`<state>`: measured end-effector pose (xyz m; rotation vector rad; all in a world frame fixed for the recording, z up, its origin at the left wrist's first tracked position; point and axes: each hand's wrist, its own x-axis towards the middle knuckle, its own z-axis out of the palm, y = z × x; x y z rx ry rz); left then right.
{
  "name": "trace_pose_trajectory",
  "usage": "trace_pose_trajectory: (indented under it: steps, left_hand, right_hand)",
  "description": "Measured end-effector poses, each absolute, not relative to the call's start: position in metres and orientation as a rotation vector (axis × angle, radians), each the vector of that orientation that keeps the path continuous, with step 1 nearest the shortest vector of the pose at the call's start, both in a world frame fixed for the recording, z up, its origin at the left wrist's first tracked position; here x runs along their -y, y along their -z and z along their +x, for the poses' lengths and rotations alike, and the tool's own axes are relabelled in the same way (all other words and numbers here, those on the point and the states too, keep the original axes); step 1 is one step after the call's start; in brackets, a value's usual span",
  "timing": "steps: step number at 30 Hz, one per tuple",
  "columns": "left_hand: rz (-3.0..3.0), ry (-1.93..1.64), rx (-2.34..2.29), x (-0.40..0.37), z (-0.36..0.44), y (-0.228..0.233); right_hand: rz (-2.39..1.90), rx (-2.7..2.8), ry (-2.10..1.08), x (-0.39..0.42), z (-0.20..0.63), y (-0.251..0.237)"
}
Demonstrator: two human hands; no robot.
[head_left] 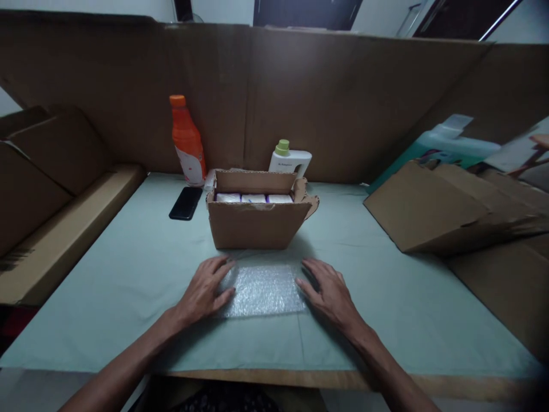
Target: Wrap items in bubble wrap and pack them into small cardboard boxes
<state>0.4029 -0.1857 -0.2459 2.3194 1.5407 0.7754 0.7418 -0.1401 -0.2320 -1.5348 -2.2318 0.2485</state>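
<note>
A clear sheet of bubble wrap (266, 290) lies flat on the table in front of me. My left hand (206, 290) rests at its left edge, fingers apart. At the right edge is my right hand (328, 292), its thumb and fingers spread too. Neither hand is closed around the wrap. Just beyond it stands an open cardboard box (253, 226) with its flaps up. Inside sit several white packs (253, 198) with purple edges, their lower parts hidden by the box wall.
Behind the box are an orange bottle (187, 140) and a white bottle with a green cap (290, 160). A black phone (186, 203) lies left of the box. Cardboard boxes (433, 209) and a teal liquid container (450, 143) stand at right; more cardboard (72, 223) lines the left.
</note>
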Motion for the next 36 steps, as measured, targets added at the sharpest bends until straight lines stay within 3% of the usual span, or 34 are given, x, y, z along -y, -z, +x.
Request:
trace_pose_trajectory:
  steps: [4,11,15,20,26,28,31,33,36]
  left_hand:
    - [2.108,-0.837,-1.895,0.197,0.399,0.252]
    - [1.688,-0.923,-1.847,0.210,0.416,0.235]
    - [1.708,-0.945,-1.709,0.216,0.420,0.242]
    - [2.109,-1.128,-1.536,0.224,0.428,0.231]
    - [2.565,-1.743,-1.539,0.185,0.415,0.118]
    - [2.453,-1.615,-1.648,0.146,0.404,0.081]
    - [2.402,-0.908,-1.786,0.084,0.392,0.046]
    - [2.431,-0.448,-1.824,0.054,0.390,0.036]
    - [2.468,-0.099,-1.760,0.028,0.396,0.034]
  right_hand:
    - [-1.500,2.205,-0.352,0.133,0.713,0.239]
    - [-1.475,1.760,-0.957,0.144,0.718,0.232]
    - [-1.369,1.818,-1.091,0.149,0.729,0.228]
    - [-1.161,2.143,-0.812,0.167,0.719,0.194]
    - [-0.898,2.045,-0.050,0.141,0.701,0.081]
    - [-0.947,2.031,-0.056,0.101,0.693,0.053]
    - [-1.180,2.330,-0.312,0.037,0.679,0.035]
    - [-1.310,2.573,-0.388,0.006,0.669,0.034]
    - [-1.331,2.796,-0.403,-0.020,0.654,0.037]
